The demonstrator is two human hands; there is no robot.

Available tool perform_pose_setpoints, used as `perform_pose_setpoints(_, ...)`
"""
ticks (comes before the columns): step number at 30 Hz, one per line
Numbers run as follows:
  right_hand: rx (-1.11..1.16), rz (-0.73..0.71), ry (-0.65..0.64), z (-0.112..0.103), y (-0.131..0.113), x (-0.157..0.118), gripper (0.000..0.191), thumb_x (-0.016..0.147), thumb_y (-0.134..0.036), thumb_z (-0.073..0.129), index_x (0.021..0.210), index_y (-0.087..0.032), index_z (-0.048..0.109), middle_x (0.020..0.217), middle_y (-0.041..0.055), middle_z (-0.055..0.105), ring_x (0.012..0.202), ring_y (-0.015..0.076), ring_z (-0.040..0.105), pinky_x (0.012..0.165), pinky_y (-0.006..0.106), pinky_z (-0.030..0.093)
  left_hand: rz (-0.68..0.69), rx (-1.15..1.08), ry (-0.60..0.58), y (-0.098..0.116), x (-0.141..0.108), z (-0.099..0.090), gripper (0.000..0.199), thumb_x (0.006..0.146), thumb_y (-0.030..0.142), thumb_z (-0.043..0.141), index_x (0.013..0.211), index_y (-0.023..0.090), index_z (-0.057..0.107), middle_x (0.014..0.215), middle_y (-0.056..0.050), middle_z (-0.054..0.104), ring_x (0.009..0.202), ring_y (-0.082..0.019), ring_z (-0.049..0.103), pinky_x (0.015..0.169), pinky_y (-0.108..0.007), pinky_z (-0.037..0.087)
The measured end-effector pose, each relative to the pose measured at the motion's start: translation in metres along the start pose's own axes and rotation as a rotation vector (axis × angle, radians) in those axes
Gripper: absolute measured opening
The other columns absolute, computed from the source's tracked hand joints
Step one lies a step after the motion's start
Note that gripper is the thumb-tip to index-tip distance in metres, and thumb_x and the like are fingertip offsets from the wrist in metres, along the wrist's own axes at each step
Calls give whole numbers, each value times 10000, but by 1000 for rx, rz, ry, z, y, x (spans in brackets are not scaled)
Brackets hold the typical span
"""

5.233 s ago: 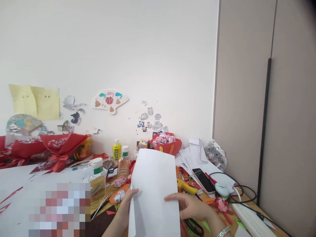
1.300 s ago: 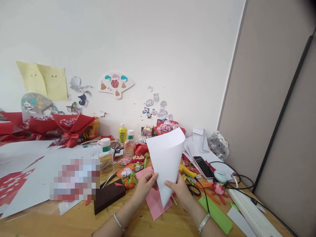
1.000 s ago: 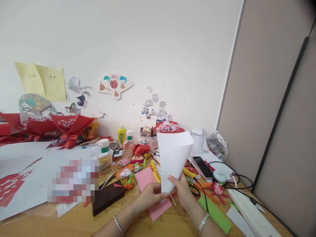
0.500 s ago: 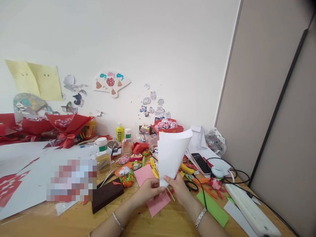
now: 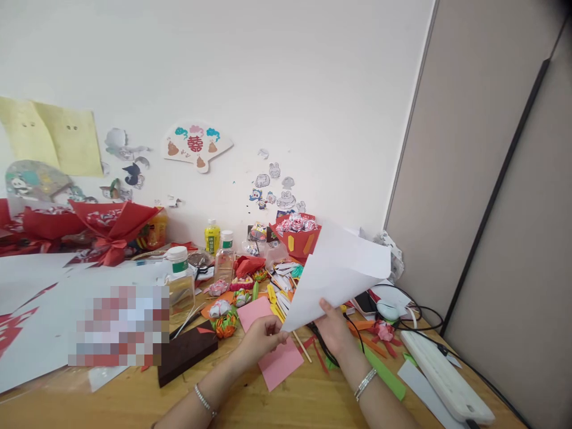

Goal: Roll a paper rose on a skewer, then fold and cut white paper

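Observation:
A sheet of white paper (image 5: 342, 268), rolled into a loose cone, tilts up to the right with its pointed end low on the left. My right hand (image 5: 333, 330) grips the lower side of the cone, thumb on the outer face and the other fingers hidden behind it. At the pointed tip, my left hand (image 5: 263, 341) is closed with its curled fingers and thumb against the paper. Beneath the hands lie pink paper squares (image 5: 280, 364) and a thin wooden stick (image 5: 302, 347). Black-handled scissors (image 5: 328, 348) are partly covered by my right hand.
Paper flowers (image 5: 224, 323), a dark brown block (image 5: 187, 356) and clear bottles (image 5: 180, 286) stand to the left. Red-wrapped bouquets (image 5: 109, 226) line the wall. At right are a phone (image 5: 366, 302), black cables (image 5: 432, 310), green paper (image 5: 384, 372) and a long white device (image 5: 447, 375).
The white paper cone has swung from nearly upright to leaning right, its wide end spread further. My right hand has shifted slightly right with it; my left hand remains by the tip.

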State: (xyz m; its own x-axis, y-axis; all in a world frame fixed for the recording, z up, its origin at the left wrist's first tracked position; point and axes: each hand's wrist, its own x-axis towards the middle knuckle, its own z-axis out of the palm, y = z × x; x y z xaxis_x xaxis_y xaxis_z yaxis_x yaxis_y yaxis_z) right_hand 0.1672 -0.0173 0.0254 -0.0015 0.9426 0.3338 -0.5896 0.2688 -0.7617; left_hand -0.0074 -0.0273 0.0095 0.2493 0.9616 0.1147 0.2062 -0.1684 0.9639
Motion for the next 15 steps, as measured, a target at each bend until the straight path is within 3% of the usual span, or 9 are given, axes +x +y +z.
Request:
perform_pose_setpoints(4, 145, 8, 36, -10, -13, 9, 504, 680, -406, 681, 1140, -232, 571, 1061, 46, 672, 1056, 229, 572, 959, 422, 416, 92, -161, 140, 13, -2, -12, 392, 574, 512, 709, 562, 169, 520, 481, 58, 509, 418, -73, 434, 450, -209, 345)
perform_pose_setpoints(9, 161, -21, 30, -12, -16, 11, 526, 690, -409, 678, 1179, -264, 551, 1147, 40, 635, 1096, 229, 552, 977, 433, 403, 208, -504, 305, 15, 0, -27, 343, 612, 442, 739, 582, 161, 545, 489, 52, 511, 470, -72, 455, 501, -202, 383)
perform_pose_setpoints(12, 178, 33, 33, -6, -7, 6, 495, 710, -377, 680, 1178, -281, 549, 1156, 23, 630, 1076, 211, 563, 947, 408, 441, 185, -723, 307, 8, 4, -29, 327, 579, 412, 777, 670, 153, 599, 563, 32, 560, 520, -79, 495, 520, -205, 420)
perform_pose_setpoints(15, 199, 115, 18, -2, 2, 0, 460, 732, -355, 668, 1171, -275, 556, 1118, 14, 648, 1036, 210, 584, 908, 408, 478, 94, -791, 302, 3, 6, -27, 402, 568, 415, 785, 822, 133, 655, 710, -26, 632, 610, -113, 557, 573, -244, 480)
